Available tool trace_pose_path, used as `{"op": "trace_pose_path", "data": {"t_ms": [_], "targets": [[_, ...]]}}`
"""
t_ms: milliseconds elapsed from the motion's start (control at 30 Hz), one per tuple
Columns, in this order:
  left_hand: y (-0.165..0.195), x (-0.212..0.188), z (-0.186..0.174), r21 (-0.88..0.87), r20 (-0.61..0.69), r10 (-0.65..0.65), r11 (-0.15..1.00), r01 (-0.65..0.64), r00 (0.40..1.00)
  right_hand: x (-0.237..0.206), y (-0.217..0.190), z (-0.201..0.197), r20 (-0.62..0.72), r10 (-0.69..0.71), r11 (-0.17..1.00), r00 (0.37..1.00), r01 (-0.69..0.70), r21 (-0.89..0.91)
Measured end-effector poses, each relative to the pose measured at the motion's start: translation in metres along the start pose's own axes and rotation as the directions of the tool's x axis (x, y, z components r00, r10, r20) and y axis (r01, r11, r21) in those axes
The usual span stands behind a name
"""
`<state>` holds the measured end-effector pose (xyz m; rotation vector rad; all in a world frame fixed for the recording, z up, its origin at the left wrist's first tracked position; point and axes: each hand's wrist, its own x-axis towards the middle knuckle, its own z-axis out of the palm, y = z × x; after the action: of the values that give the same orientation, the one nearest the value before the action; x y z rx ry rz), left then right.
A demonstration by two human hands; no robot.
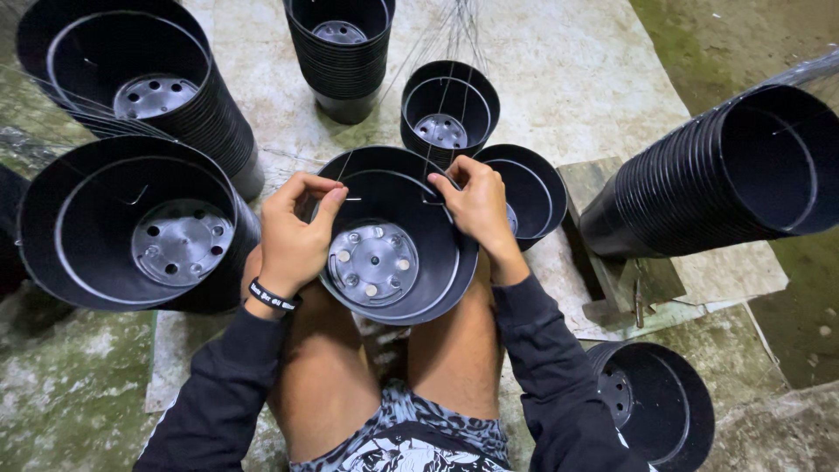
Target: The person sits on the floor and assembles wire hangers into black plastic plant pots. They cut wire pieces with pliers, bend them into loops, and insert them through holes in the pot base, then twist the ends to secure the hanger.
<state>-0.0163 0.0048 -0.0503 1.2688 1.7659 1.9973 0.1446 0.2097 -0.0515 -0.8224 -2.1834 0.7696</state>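
Concrete floor crowded with stacked black pots (166, 96); both hands (297, 232) (476, 205) pinch the rim of one pot (393, 236)

The pot (393, 236) between the knees is black, its holed base a duller grey with pale spots showing through the holes. The stacked pots (717, 179) around it are black too, their ribbed rims catching a faint grey sheen. The wires (446, 52) are thin and silvery. The sleeves (542, 367) are black, the wristband (273, 295) black with white markings. The shorts (411, 437) carry a black, white and grey animal print. The floor (577, 61) is pale, blotched with green.
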Motion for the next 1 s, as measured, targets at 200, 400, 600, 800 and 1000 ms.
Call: {"op": "trace_pose_path", "data": {"t_ms": [200, 400, 600, 800, 1000], "targets": [[-0.002, 0.005, -0.009, -0.057, 0.041, -0.056, 0.997, 0.058, 0.998, -0.009, -0.044, -0.048, 0.083, -0.026, 1.000, 0.996, 0.027, -0.011], [-0.006, 0.017, -0.020, -0.104, 0.026, -0.159, 0.982, 0.160, 0.987, -0.086, -0.129, -0.026, 0.313, -0.455, 0.885, 0.833, 0.463, 0.056], [-0.010, 0.022, -0.035, 0.004, 0.018, 0.029, 1.000, -0.029, 0.999, -0.092, -0.148, 0.039, 0.508, -0.437, 0.782, 0.742, 0.592, -0.193], [-0.011, 0.024, -0.037, 0.280, -0.046, 0.093, 0.957, -0.076, 0.995, -0.080, -0.114, 0.022, 0.413, -0.482, 0.816, 0.772, 0.568, -0.108], [-0.007, 0.023, -0.018, 0.238, -0.072, 0.054, 0.971, -0.036, 0.996, -0.053, -0.052, -0.017, 0.259, -0.468, 0.880, 0.845, 0.472, 0.051]]}}
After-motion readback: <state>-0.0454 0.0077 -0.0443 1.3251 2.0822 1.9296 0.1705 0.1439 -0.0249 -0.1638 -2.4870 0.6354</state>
